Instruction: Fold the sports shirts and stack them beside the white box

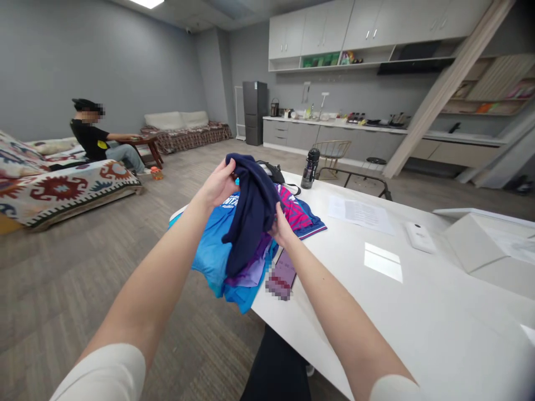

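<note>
Navy cloth (253, 203), held over the blue shirt (211, 242), should handle light, soft and floppy, best taken by two edges; left grip (219, 184) pinches its top, right grip (282, 227) closes on the opposite side.

Navy cloth (254, 203) partly hides the blue shirt's (212, 245) white lettering (229, 202).

Bright, even light falls from above, where a white rectangular ceiling panel (147, 3) glows; pale rectangular glare marks the glossy white tabletop (334, 289). Wide-angle distortion stretches the edges, the beige column (447, 89) leaning; the upper right corner is dark, and pixelation masks two patches
</note>
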`<state>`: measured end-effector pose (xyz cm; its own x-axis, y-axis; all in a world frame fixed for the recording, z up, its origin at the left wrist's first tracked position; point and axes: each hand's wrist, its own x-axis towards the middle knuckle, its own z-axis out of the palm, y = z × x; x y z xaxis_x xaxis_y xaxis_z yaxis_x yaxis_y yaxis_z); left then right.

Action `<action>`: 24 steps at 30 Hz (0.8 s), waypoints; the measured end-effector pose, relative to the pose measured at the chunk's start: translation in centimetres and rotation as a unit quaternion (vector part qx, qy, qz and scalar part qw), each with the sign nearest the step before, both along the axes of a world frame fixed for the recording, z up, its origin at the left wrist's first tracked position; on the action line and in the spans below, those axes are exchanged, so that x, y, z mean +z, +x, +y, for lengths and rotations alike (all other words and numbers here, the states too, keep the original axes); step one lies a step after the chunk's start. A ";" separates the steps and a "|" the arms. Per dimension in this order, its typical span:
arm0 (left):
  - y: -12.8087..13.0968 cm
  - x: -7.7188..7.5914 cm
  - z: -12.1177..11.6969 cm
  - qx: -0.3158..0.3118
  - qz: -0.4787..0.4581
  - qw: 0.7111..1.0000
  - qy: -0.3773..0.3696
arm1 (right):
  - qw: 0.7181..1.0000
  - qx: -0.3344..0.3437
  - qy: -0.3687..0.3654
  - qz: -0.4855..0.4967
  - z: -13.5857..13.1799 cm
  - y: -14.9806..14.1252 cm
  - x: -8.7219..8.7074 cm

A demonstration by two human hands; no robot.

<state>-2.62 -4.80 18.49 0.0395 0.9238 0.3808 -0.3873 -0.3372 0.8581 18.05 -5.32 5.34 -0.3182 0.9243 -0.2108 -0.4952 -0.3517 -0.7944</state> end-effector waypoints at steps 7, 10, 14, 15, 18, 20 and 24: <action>-2.8 4.0 -4.2 0.050 -0.111 0.992 0.034 | 0.991 0.067 0.015 0.116 2.3 -3.1 7.5; -4.3 2.1 -6.7 0.088 -0.152 0.982 0.069 | 0.992 -0.013 0.069 0.102 1.7 -2.4 9.9; -2.6 0.0 -10.5 0.114 -0.190 0.973 0.056 | 0.964 -0.081 0.221 0.120 -1.8 1.1 14.4; -1.4 -0.1 -11.4 0.106 -0.193 0.975 0.039 | 0.962 -0.069 0.239 0.115 -3.1 2.5 15.8; 2.9 1.3 -13.5 0.059 -0.188 0.980 0.013 | 0.954 -0.070 0.278 0.083 -7.8 7.8 20.0; 5.9 3.3 -14.3 0.047 -0.188 0.980 0.034 | 0.941 -0.112 0.314 0.059 -11.1 11.8 22.5; 12.2 7.1 -14.1 0.114 -0.208 0.967 0.096 | 0.897 -0.208 0.390 0.014 -17.2 19.9 25.8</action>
